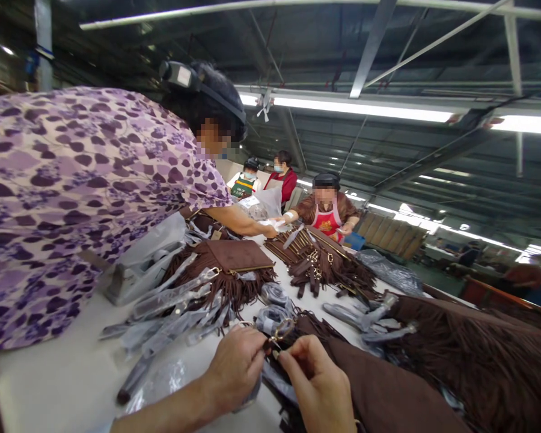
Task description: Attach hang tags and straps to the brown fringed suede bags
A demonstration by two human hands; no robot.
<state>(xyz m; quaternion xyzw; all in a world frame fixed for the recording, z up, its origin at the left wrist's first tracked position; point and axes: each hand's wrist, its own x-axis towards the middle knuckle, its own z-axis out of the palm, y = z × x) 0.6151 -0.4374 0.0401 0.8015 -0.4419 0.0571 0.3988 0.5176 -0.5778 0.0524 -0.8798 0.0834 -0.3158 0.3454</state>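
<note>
Close together at the front of the table, both my hands are closed in a pinch. My left hand (238,365) grips a short dark brown strap end beside a gold metal ring (285,329). The fingertips of my right hand (319,385) meet just below the ring; whatever small piece they pinch is too small to name. Under and beside my right hand lies a brown fringed bag (379,379). A plastic-wrapped strap coil (275,317) sits just beyond my fingers.
Another brown fringed bag (234,255) and wrapped straps (175,300) lie to the left. More bags with gold zips (315,252) are piled further back. A person in a purple patterned top (90,198) leans in from the left; a person in a red apron (328,219) stands opposite.
</note>
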